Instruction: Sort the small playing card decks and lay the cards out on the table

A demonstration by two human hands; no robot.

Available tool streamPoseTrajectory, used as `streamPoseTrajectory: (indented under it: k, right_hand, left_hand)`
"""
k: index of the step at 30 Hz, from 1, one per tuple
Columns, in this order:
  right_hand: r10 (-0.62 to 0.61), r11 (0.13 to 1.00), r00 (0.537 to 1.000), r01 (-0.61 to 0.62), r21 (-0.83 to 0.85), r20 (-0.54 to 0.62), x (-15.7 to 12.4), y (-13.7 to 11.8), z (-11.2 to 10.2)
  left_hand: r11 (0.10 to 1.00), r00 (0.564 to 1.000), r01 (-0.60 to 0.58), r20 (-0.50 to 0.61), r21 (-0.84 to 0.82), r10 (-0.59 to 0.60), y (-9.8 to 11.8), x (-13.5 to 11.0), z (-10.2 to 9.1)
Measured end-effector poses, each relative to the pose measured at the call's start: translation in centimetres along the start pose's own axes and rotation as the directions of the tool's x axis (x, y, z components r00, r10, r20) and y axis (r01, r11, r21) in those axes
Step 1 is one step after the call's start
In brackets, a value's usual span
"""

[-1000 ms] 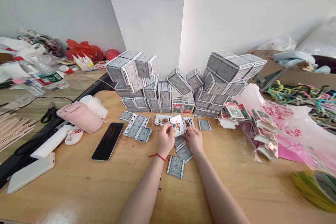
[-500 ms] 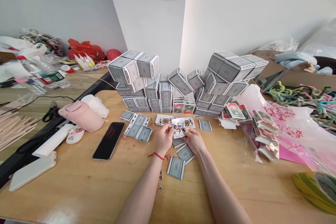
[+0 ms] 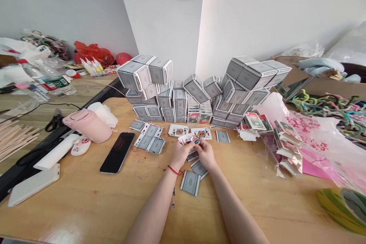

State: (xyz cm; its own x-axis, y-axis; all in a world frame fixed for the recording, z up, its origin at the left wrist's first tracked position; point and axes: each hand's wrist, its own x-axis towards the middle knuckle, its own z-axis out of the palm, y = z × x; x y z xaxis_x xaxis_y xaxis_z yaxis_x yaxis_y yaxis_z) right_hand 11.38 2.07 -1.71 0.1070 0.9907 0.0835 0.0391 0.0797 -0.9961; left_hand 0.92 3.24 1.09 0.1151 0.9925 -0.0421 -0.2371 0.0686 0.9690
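A white-faced playing card is pinched in my left hand, partly hidden by the thumb. My right hand has its fingertips closed at the right end of the same card, close against the left thumb. Just behind them, a face-up joker card and a face-up picture card lie on the table. Below my hands, several patterned card backs are spread, some overlapping. Folded cards sit to the left, and one single card lies at the right.
Behind stands a stacked structure of grey patterned card boxes. A black phone and a pink cup are on the left. Opened card cartons, pink-white plastic and yellow tape lie to the right.
The held card has tilted and shifted left, its face now mostly covered by my fingers. My hands have drawn together, with the right fingertips moving toward the left thumb.
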Motion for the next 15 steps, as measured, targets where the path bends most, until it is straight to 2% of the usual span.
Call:
streamPoseTrajectory:
  k: [7, 15]
  right_hand:
    - [-0.008, 1.000, 0.999, 0.009, -0.009, 0.033, -0.09, -0.05, 0.26]
    - [0.065, 0.996, 0.993, -0.071, 0.059, 0.094, -0.70, -0.63, 0.79]
  left_hand:
    - [0.993, 0.993, 0.028, -0.110, -0.116, -0.041, -0.71, 0.30, -0.13]
    - [0.993, 0.981, 0.026, -0.187, -0.111, -0.046, -0.83, 0.77, -0.66]
